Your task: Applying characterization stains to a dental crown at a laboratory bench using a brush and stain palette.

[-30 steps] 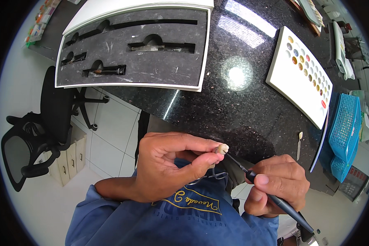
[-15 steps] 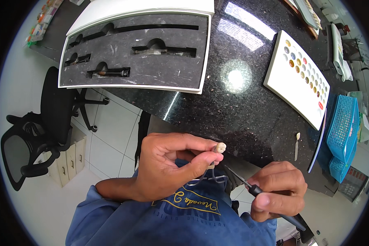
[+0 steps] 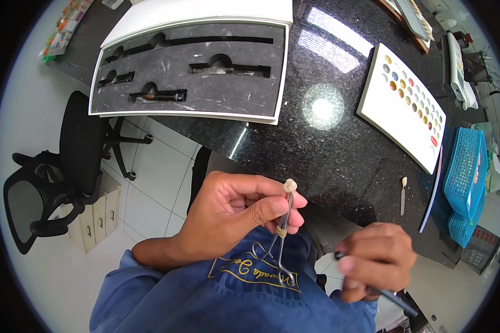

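My left hand is closed, pinching a pair of metal locking forceps below the jaws. A tan band wraps the forceps' shanks, and the ring handles hang down before the blue shirt. At the jaws' upper end sits a small tooth-shaped dental crown, cream-coloured, with a small dark spot on it. To the right, my right hand is curled round a slim tool with a dark handle. Motion smears that hand, and the tool's thin tip is hard to see. A gap separates the tool from the crown.
A white box with grey foam and several brushes lies on the black speckled counter. At right are a white palette of coloured wells, a tooth shade tab and blue baskets. A black chair stands left.
My left hand has turned the forceps more upright, moving the crown slightly left and up and showing another side of it. The tool's tip in my right hand has swung out of clear sight.
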`<move>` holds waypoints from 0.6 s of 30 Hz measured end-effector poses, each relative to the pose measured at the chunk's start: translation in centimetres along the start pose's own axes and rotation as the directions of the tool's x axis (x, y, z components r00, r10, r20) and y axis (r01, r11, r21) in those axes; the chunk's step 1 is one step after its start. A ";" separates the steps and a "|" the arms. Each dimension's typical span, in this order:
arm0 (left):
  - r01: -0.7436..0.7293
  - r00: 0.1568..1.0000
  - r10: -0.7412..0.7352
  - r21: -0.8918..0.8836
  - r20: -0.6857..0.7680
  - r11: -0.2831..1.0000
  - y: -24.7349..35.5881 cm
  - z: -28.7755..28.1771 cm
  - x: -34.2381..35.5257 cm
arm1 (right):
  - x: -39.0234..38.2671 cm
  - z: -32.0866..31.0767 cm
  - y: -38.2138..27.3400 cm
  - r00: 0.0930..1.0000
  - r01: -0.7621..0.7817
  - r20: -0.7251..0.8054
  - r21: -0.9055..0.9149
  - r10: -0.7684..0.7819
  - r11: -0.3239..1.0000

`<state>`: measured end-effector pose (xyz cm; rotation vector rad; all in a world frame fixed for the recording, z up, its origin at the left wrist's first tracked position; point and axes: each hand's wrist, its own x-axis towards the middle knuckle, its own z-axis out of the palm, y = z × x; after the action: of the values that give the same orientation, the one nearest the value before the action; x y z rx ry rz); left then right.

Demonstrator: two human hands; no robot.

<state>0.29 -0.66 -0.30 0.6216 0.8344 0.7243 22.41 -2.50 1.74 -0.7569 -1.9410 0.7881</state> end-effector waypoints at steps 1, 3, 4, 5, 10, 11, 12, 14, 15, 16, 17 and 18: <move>0.060 0.996 -0.058 -0.025 0.063 0.998 0.0 -0.2 0.0 | -0.1 0.0 0.0 0.992 -0.055 -0.114 0.023 0.058 0.998; 0.057 0.996 -0.055 -0.026 0.071 0.998 -0.2 -0.3 0.1 | 0.3 0.3 -0.3 0.980 -0.071 -0.186 0.001 0.070 0.997; 0.058 0.995 -0.055 -0.030 0.084 0.998 -0.2 -0.3 0.1 | 0.6 0.3 -0.5 0.972 -0.115 -0.205 -0.001 0.112 0.993; 0.058 0.995 -0.056 -0.030 0.084 0.998 -0.2 -0.3 0.1 | 0.9 0.3 -0.6 0.962 -0.159 -0.224 -0.002 0.154 0.987; 0.088 0.996 -0.086 -0.056 0.031 0.995 0.0 0.0 0.3 | 1.6 1.0 -0.1 0.964 -0.145 -0.228 -0.007 0.140 0.989; 0.087 0.996 -0.085 -0.058 0.031 0.995 0.0 -0.1 0.3 | 1.6 1.0 0.0 0.964 -0.145 -0.226 -0.007 0.139 0.989; 0.101 0.994 -0.099 -0.073 0.035 0.992 0.0 -0.2 0.2 | 1.7 0.9 0.1 0.959 -0.144 -0.247 0.005 0.140 0.990; 0.119 0.992 -0.115 -0.093 0.045 0.989 0.1 -0.3 0.4 | 1.9 0.6 0.1 0.957 -0.143 -0.254 0.004 0.139 0.990; 0.132 0.991 -0.127 -0.100 0.049 0.986 0.2 -0.3 0.4 | 2.0 0.5 0.1 0.957 -0.146 -0.252 0.000 0.142 0.989; 0.140 0.990 -0.135 -0.107 0.050 0.984 0.3 -0.3 0.3 | 2.0 0.5 0.0 0.955 -0.168 -0.247 0.004 0.164 0.986; 0.138 0.990 -0.133 -0.110 0.051 0.984 0.3 -0.2 0.2 | 2.0 0.6 -0.1 0.952 -0.190 -0.243 0.007 0.186 0.982; 0.148 0.988 -0.141 -0.133 0.056 0.980 0.4 -0.1 0.1 | 2.0 0.7 -0.2 0.953 -0.189 -0.240 0.005 0.185 0.982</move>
<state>0.14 -0.30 -0.12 0.4486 0.7713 0.6266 20.85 -1.25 2.58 -1.0113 -1.6792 0.7544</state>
